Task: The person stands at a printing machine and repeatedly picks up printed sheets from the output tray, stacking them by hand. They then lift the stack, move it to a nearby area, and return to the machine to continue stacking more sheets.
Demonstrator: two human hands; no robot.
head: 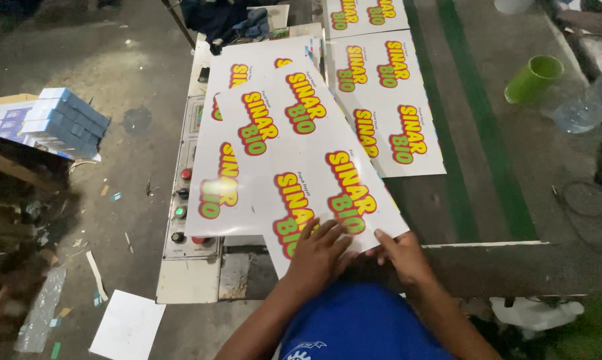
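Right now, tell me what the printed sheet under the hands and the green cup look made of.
Printed sheet: probably glossy coated paper or thin plastic film; it lies flat, and its white face shines. Green cup: likely plastic, with a smooth, even colour and thin rim, lying tipped on its side.

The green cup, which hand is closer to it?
Right. The right hand lies below and left of the green cup; the left hand is farther left, on the printed sheet.

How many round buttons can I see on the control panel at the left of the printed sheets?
4 show on the control panel: a red button, a dark button, a green button and a black button. The printed sheets may hide more.
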